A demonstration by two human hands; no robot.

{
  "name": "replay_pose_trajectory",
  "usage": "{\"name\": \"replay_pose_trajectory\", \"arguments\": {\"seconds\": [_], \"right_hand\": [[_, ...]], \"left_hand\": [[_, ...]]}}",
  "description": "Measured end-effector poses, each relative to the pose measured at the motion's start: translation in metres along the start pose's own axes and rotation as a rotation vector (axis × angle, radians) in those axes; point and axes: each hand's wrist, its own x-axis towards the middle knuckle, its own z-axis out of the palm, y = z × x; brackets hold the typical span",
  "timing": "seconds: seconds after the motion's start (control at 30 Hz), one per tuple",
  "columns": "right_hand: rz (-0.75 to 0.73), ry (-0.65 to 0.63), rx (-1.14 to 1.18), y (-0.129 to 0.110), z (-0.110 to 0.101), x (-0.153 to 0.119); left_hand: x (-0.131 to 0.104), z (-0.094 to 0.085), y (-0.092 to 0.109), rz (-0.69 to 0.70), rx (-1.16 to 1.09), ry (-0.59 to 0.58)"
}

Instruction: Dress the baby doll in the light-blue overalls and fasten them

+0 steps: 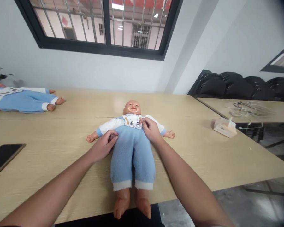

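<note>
A baby doll point(133, 108) lies face up on the table, its feet pointing towards me over the near edge. It wears light blue overalls point(132, 148) with white cuffs and a white top. On its chest is a white elephant-face bib point(132, 121). My right hand point(150, 128) is closed, thumb and forefinger pinching the right edge of the bib. At the left side of the doll's waist, my left hand point(106, 143) rests with curled fingers against the overalls. Whatever its fingers may grip there is hidden.
A second doll point(26, 99) in similar clothes lies at the far left. A dark phone point(4, 157) is at the left edge. To the right stands a tissue box point(225, 126); white cables point(248, 109) lie tangled on another table. Black chairs point(213, 85) are stacked behind.
</note>
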Motion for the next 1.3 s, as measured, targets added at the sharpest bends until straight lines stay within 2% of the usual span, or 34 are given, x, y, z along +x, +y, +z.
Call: {"name": "replay_pose_trajectory", "arguments": {"seconds": [0.17,0.9,1.3], "right_hand": [[0.007,-0.010,0.002,0.0000,-0.0004,0.0000],[0.046,-0.020,0.055,0.0017,0.0022,0.0006],[0.070,-0.046,0.062,0.0025,0.0022,0.0010]], "left_hand": [[0.0001,0.0000,0.0001,0.003,0.003,0.013],[0.0008,-0.0012,-0.0050,-0.013,0.023,-0.056],[-0.0005,-0.0039,0.0018,-0.039,0.026,-0.082]]}}
